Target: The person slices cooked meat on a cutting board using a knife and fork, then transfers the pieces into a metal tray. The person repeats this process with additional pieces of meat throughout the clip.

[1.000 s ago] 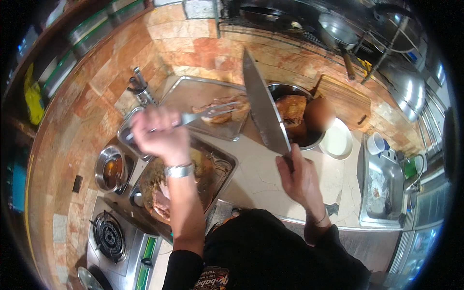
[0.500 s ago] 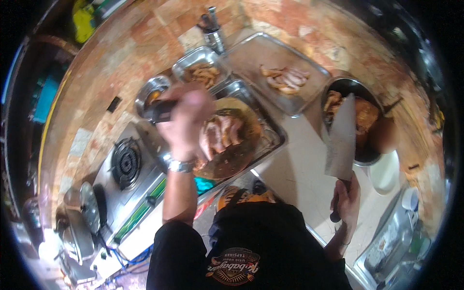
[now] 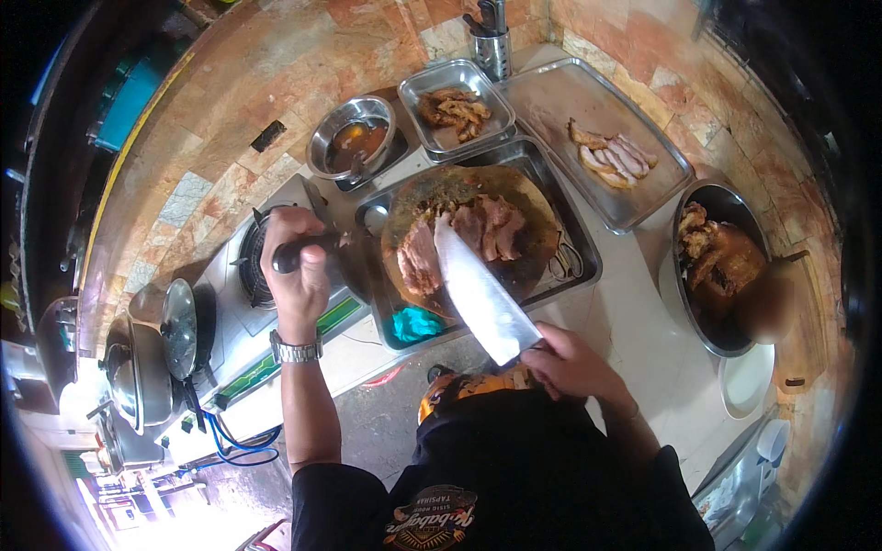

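Right hand (image 3: 571,363) wrapped around the handle of a broad cleaver (image 3: 480,292); blade angled up and left, its tip resting on the sliced roast meat (image 3: 459,237). Meat lies on a round wooden chopping board (image 3: 533,241), which sits inside a large steel tray (image 3: 581,266) on the desk (image 3: 634,321). Left hand (image 3: 296,264) closed tight around a dark handle (image 3: 287,257) that points toward the board's left edge; what tool it belongs to cannot be told, the working end being blurred against the board rim. Wristwatch (image 3: 295,350) on the left wrist. Gas stove (image 3: 246,266) directly beneath the left hand. Beyond the board: a steel bowl (image 3: 353,138) with brown sauce, a small tray (image 3: 457,104) of fried pieces, and a wide flat tray (image 3: 606,119) with sliced pork at its centre. Metal utensil cup (image 3: 493,53) stands against the tiled wall. To the right, well apart from the board, a dark pan (image 3: 726,266) holds a whole browned bird. A lidded pot (image 3: 158,354) sits at far left.
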Available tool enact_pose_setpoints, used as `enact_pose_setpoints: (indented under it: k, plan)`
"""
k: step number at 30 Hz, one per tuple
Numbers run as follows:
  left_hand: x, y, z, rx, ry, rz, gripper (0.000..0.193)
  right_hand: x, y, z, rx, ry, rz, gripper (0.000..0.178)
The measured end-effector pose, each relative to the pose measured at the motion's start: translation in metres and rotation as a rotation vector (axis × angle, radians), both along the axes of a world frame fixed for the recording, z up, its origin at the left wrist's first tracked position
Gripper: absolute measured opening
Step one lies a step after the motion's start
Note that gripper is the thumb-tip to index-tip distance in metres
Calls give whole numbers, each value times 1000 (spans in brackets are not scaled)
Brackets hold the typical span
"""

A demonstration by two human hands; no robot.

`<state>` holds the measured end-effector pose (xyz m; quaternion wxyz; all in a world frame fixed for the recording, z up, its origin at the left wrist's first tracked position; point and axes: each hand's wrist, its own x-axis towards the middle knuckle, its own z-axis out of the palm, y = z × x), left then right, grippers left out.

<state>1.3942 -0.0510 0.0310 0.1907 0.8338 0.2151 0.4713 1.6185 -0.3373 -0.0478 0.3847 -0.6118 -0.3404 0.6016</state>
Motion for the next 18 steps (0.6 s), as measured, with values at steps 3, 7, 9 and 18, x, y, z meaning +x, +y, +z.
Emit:
enact_pose_setpoints:
  k: [3,7,9,18]
  plan:
    - [-16,-8,5,-75,45,122,51,-17,25,-2,120,-85,-4,17]
    - [-55,-23,-12,-489,-258,190,29,-29,30,-15,96,-240,-97,24]
    - [-81,-30,-32,-717,-493,140,31,-34,27,-14,-5,-317,-141,31]
    - [-148,-62,-110,-1101,-1074,-10,47,-46,183,50,272,-988,161,19]
